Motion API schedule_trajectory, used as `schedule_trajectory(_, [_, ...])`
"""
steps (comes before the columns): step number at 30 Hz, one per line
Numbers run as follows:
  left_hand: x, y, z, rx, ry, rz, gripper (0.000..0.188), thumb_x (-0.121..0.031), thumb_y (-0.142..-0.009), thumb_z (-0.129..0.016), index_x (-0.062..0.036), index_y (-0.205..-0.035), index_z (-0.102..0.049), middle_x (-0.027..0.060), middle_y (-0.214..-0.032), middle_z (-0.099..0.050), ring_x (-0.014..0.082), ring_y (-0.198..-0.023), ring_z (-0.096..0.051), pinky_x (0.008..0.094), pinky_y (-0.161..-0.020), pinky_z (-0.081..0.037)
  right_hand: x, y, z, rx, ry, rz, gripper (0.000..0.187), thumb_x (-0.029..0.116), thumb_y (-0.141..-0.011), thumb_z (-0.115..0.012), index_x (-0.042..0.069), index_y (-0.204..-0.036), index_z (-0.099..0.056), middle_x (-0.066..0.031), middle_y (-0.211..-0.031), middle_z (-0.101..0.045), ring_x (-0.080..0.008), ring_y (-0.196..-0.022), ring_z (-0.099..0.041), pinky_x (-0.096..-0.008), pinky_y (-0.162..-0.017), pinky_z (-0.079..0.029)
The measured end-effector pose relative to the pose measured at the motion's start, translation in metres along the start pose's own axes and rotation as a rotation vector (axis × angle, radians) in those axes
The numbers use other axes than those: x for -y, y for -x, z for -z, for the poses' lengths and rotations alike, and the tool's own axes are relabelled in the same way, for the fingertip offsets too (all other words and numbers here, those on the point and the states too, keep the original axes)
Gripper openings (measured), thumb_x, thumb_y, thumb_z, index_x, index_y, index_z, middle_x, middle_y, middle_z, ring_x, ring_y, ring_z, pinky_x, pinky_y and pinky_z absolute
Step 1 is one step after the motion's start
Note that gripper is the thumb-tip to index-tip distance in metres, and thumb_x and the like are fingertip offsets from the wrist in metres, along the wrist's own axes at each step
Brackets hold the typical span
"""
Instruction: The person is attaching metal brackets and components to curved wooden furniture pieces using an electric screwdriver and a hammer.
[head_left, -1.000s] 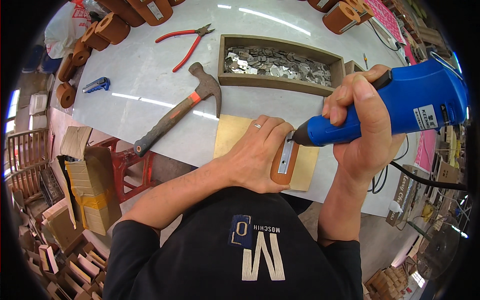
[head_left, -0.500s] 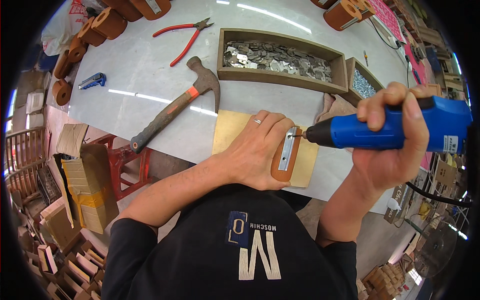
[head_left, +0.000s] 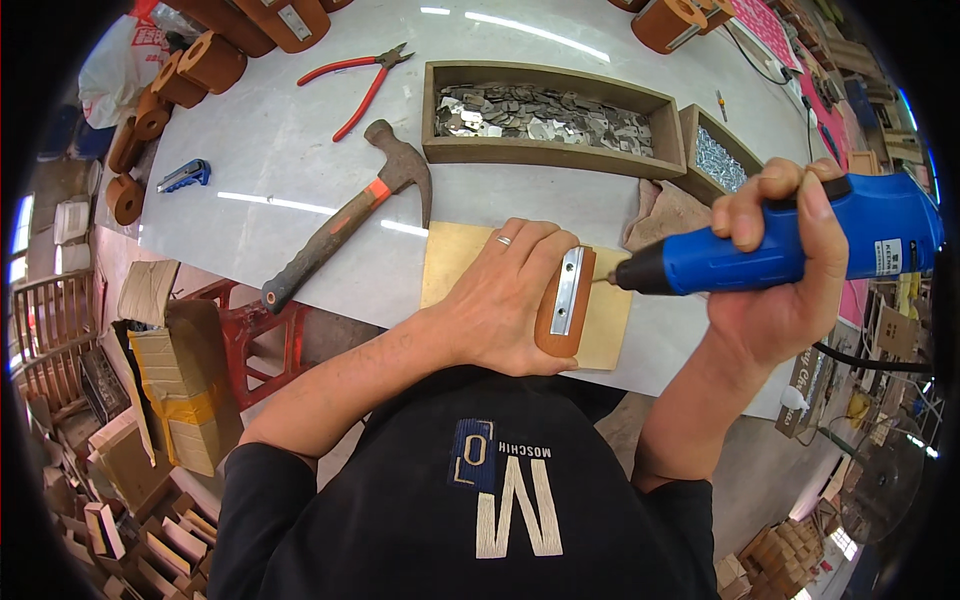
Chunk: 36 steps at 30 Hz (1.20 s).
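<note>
My left hand [head_left: 510, 295] is wrapped round a brown block with rounded ends [head_left: 557, 338] and presses it against a tan board [head_left: 607, 325]. Along the block's upward side runs a silver metal strip [head_left: 567, 292] with a small fastening point near each end. My right hand [head_left: 780, 255] grips a blue electric screwdriver [head_left: 735, 262] with a black nose, held level from the right. Its bit points left and ends just beside the block's right edge, apart from the strip.
Beyond the board stand a wooden tray of metal plates [head_left: 430, 115] and a smaller box of screws [head_left: 722, 160]. A hammer [head_left: 340, 225], red-handled pliers [head_left: 365, 75] and a blue cutter [head_left: 185, 175] lie left. A crumpled cloth [head_left: 660, 215] lies near the screwdriver.
The screwdriver's bit has come away from the strip's far fastening point to the block's right side. My left hand keeps its hold on the block; the whole view has shifted slightly.
</note>
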<state>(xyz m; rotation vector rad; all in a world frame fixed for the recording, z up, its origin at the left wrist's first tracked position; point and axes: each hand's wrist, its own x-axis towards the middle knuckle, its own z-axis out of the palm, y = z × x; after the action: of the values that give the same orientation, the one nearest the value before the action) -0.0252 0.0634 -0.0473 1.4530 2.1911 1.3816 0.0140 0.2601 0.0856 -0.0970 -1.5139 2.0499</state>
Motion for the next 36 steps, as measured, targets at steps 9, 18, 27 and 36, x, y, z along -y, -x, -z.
schedule_trajectory(9, [-0.001,0.0,0.001,0.035,-0.004,0.037,0.108,-0.039,-0.054,-0.092,0.0037,-0.137,-0.039,0.0235,-0.127,-0.048,0.0433,-0.118,-0.046,0.0507,-0.102,-0.039,-0.027,0.035,0.065,-0.154,0.708,-0.486,0.045,0.024,-0.087,-0.079,0.001,-0.118,-0.056,-0.0073,-0.086,-0.066,-0.0128,-0.057,-0.059,-0.0269,-0.053,-0.047])
schedule_trajectory(18, [0.002,-0.013,-0.005,0.081,0.028,0.01,0.103,-0.033,-0.053,-0.094,0.002,-0.135,-0.042,0.0256,-0.126,-0.049,0.0453,-0.118,-0.047,0.0519,-0.103,-0.039,-0.062,0.095,0.106,0.071,1.305,-0.367,0.045,0.033,-0.083,-0.08,0.003,-0.111,-0.062,-0.0193,-0.098,-0.064,-0.0411,-0.094,-0.061,-0.047,-0.083,-0.05])
schedule_trajectory(27, [-0.005,-0.013,0.002,0.118,-0.027,0.037,0.111,-0.036,-0.053,-0.096,-0.0005,-0.14,-0.037,0.0254,-0.129,-0.047,0.0438,-0.117,-0.047,0.0517,-0.1,-0.042,-0.046,0.107,0.093,0.011,1.496,-0.118,0.047,0.023,-0.089,-0.074,0.002,-0.129,-0.06,-0.0202,-0.116,-0.066,-0.0393,-0.106,-0.062,-0.0439,-0.091,-0.05])
schedule_trajectory(36, [0.008,-0.025,0.01,0.204,-0.041,0.002,0.116,-0.042,-0.052,-0.097,-0.002,-0.142,-0.035,0.0229,-0.129,-0.045,0.0414,-0.119,-0.046,0.0496,-0.103,-0.041,0.088,0.094,0.005,0.0,0.229,0.436,0.003,-0.004,-0.078,-0.073,-0.001,-0.079,-0.073,-0.0173,-0.078,-0.07,-0.0213,-0.057,-0.065,-0.0326,-0.053,-0.054])
